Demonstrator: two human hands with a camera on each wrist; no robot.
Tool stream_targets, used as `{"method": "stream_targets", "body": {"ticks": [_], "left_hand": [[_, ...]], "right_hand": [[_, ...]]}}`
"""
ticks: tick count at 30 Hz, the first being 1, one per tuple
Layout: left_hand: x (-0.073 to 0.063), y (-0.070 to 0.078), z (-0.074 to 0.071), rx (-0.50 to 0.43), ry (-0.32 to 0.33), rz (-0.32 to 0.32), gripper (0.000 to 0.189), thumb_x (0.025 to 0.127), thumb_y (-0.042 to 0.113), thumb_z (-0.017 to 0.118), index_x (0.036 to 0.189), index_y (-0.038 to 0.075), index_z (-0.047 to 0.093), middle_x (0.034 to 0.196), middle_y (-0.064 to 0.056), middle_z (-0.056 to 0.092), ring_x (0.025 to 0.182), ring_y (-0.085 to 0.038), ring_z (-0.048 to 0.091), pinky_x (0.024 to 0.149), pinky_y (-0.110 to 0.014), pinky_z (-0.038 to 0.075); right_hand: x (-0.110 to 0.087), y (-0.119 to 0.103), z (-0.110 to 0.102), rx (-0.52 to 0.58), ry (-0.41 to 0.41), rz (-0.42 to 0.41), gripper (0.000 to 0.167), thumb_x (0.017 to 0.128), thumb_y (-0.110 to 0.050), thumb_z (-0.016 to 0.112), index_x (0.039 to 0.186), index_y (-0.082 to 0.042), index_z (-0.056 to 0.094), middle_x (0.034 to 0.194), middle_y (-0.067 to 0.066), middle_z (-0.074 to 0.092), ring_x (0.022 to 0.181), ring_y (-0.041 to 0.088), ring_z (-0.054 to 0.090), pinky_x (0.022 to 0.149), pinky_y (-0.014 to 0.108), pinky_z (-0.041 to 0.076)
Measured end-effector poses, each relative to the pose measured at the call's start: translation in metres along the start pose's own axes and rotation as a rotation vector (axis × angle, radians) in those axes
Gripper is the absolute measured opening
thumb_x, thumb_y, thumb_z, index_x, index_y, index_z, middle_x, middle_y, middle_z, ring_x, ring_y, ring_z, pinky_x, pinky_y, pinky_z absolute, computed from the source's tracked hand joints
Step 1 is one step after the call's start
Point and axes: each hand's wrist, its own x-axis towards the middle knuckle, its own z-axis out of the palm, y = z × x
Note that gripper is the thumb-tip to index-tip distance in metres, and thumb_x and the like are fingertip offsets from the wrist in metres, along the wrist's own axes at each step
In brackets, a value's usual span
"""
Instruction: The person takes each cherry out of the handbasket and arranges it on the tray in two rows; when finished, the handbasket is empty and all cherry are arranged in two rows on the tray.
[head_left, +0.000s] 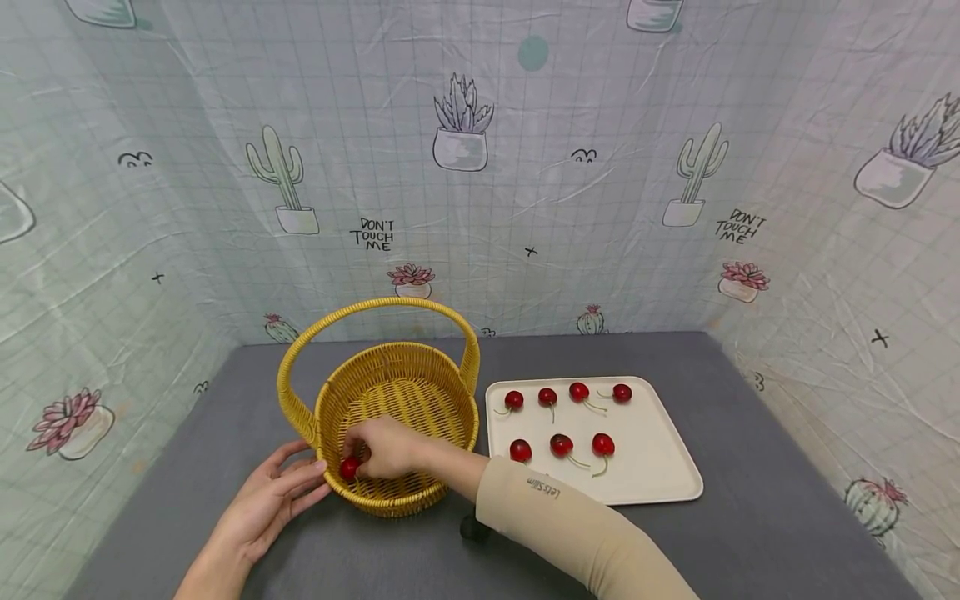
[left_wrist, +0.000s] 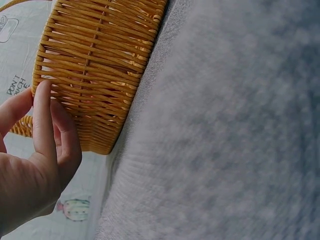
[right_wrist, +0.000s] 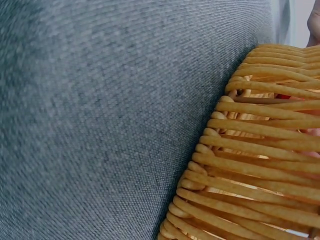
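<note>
A round yellow wicker basket (head_left: 397, 502) with a tall arched handle stands left of centre on the table. My left hand (head_left: 264, 504) holds its near left side, one fingertip at the rim and other fingers along the outer wall. The left wrist view shows this hand (left_wrist: 42, 170) against the woven side (left_wrist: 95, 65). My right hand (head_left: 386, 447) reaches inside the basket, fingers curled down at a red cherry (head_left: 349, 468) near the left wall. In the right wrist view the basket wall (right_wrist: 260, 160) hides most of that hand.
Right of the basket lies a white rectangular tray (head_left: 645, 475) with several stemmed red cherries (head_left: 603, 445) in two rows. A small black object (head_left: 474, 529) sits by the right forearm. Patterned cloth (head_left: 525, 208) walls the grey table (head_left: 750, 500) at the back and sides.
</note>
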Motion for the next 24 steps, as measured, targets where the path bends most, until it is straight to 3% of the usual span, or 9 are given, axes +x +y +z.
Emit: {"method": "stream_targets", "body": {"ticks": [9,17,24], "left_hand": [[0.000,-0.001,0.000,0.008,0.012,0.005,0.072,0.105,0.012,0.062,0.158,0.007,0.014,0.128,-0.009,0.058,0.111,-0.017,0.066,0.097,-0.037,0.056],[0.000,-0.001,0.001,0.003,0.017,0.000,0.074,0.105,0.012,0.063,0.159,0.006,0.013,0.127,-0.010,0.058,0.111,-0.017,0.066,0.098,-0.038,0.056],[0.000,-0.001,0.000,0.000,0.019,0.001,0.075,0.104,0.011,0.063,0.159,0.006,0.012,0.128,-0.010,0.058,0.112,-0.018,0.066,0.098,-0.038,0.056]], "right_hand": [[-0.009,0.003,-0.009,0.080,0.019,-0.008,0.017,0.090,-0.005,0.078,0.103,-0.009,0.069,0.096,-0.005,0.068,0.082,-0.002,0.062,0.071,0.009,0.049],[-0.032,0.006,-0.023,0.109,0.080,-0.031,0.019,0.088,-0.005,0.078,0.104,-0.009,0.069,0.098,-0.005,0.068,0.087,-0.002,0.063,0.075,0.009,0.049],[-0.052,0.005,-0.036,0.215,0.102,-0.043,0.019,0.090,-0.002,0.076,0.107,-0.009,0.069,0.102,-0.005,0.069,0.094,0.001,0.067,0.078,0.011,0.053]]}}
